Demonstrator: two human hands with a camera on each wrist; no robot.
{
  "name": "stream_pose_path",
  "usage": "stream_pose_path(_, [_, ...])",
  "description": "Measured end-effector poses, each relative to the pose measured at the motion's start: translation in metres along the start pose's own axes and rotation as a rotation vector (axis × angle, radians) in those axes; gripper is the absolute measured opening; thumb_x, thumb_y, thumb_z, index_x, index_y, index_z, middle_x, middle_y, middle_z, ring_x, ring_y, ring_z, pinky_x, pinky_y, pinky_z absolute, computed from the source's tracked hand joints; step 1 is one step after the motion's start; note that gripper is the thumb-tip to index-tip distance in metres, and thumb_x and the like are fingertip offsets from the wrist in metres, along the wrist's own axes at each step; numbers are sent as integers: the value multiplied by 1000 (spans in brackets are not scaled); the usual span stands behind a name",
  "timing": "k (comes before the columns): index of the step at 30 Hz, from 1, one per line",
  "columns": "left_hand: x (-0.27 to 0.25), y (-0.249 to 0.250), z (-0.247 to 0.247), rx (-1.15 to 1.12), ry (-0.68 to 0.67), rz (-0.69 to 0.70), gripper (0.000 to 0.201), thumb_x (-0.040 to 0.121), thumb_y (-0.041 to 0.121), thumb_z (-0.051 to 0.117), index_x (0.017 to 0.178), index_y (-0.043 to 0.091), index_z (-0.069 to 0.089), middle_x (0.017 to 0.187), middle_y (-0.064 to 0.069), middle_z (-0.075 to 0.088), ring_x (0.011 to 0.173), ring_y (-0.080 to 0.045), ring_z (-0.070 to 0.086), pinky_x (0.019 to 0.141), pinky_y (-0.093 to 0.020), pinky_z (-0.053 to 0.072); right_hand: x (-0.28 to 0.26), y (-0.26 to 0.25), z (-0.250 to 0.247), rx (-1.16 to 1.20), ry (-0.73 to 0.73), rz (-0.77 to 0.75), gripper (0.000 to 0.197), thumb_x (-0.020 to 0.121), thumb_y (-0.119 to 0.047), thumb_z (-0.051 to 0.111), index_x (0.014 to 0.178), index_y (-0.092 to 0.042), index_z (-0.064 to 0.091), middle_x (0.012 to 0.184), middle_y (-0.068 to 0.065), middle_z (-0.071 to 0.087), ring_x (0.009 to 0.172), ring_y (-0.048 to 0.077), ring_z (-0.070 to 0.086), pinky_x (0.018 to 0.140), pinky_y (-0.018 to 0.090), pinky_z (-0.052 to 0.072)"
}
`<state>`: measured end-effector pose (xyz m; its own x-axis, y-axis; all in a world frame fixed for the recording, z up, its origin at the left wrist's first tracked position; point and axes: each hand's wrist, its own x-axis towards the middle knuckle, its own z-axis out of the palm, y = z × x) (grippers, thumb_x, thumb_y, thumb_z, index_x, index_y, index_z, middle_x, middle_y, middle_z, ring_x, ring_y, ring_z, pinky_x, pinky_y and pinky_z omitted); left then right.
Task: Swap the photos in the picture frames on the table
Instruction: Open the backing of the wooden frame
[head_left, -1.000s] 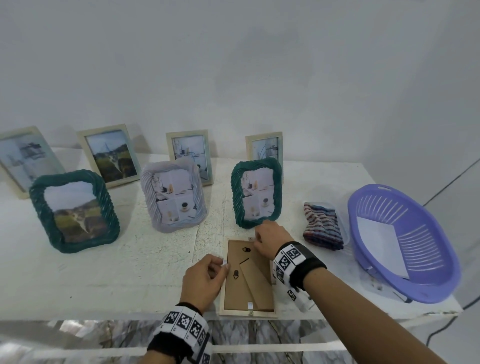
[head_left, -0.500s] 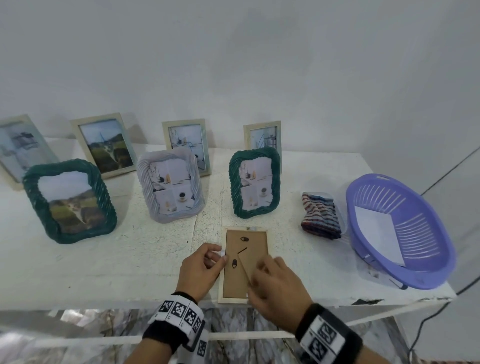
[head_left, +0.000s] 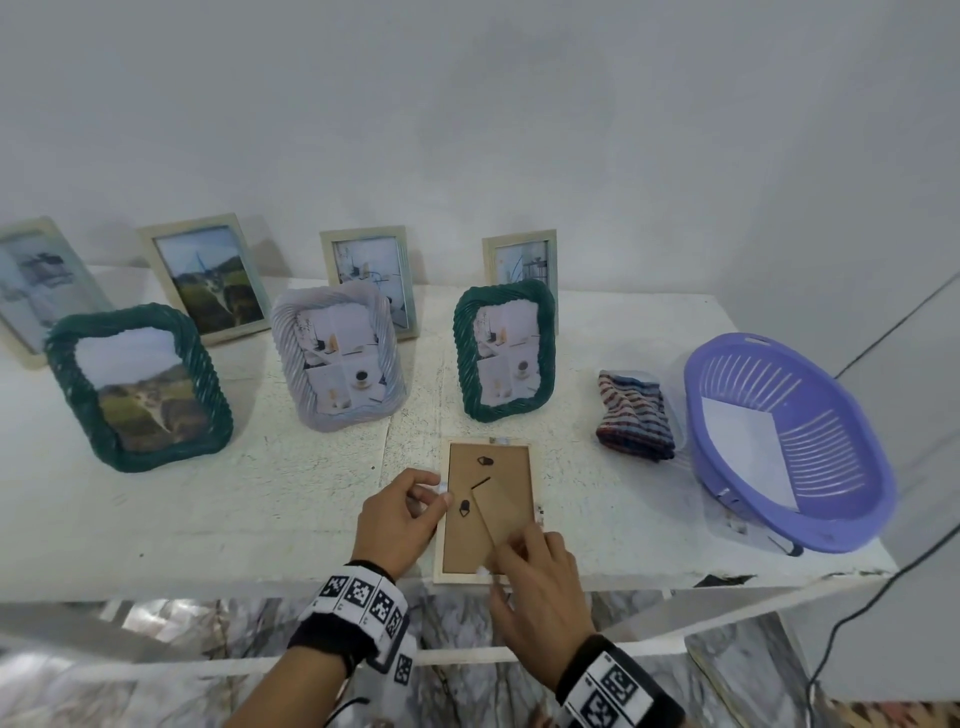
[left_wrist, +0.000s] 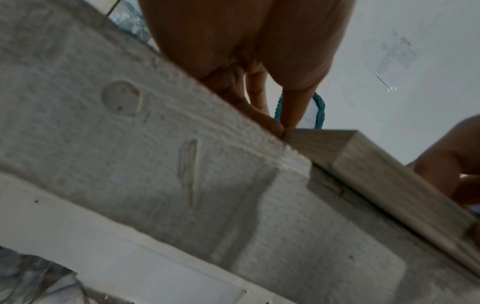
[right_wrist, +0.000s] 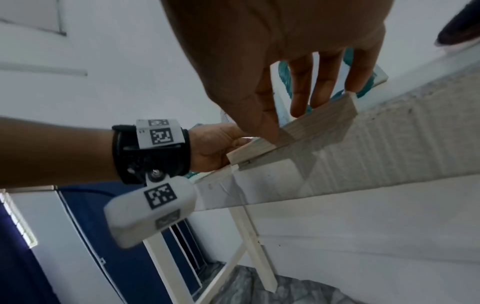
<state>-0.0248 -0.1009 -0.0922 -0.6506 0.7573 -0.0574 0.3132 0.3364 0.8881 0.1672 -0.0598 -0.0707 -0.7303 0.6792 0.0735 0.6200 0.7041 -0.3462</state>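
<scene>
Purple basket (head_left: 852, 415) at right, white paper (head_left: 743, 447) inside; folded striped cloth (head_left: 634, 421) just left of it

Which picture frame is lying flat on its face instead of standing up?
The pale wooden frame at the table's front edge, between both hands. It lies face down, brown backing up; every other frame stands upright showing its photo.

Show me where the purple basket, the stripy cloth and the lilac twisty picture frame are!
purple basket (head_left: 852, 415): head view, on its slotted inner wall at the right.
stripy cloth (head_left: 634, 415): head view, middle of the folded fabric.
lilac twisty picture frame (head_left: 284, 358): head view, on its left border.
</scene>
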Motion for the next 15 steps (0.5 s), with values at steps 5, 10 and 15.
stream_pose_path(5, [-1, 1, 0, -19, 8, 8, 15, 82, 26, 75, 94, 28, 66, 77, 8, 66, 68, -9, 61, 68, -25, 54, 2, 9, -5, 12, -54, -79, 21, 74, -25, 61, 87, -36, 50, 96, -6, 47, 82, 18, 47, 66, 28, 41])
stream_pose_path(10, [-5, -2, 0, -44, 21, 56, 15, 85, 24, 72, 98, 27, 66, 80, 7, 67, 65, -7, 60, 67, -18, 51, 21, 9, -20, -35, -50, -27, 34, 78, -52, 52, 101, -26, 56, 111, 0, 50, 94, 20, 47, 75, 32, 48])
stream_pose_path(15, [-8, -3, -1, -56, 3, 103, 21, 85, 12, 71, 101, 26, 68, 80, 8, 68, 66, -6, 60, 66, -11, 48, 41, 1, -17, -195, -167, 142, 57, 84, -55, 47, 119, -10, 57, 139, 10, 45, 128, 37, 40, 103, 47, 38])
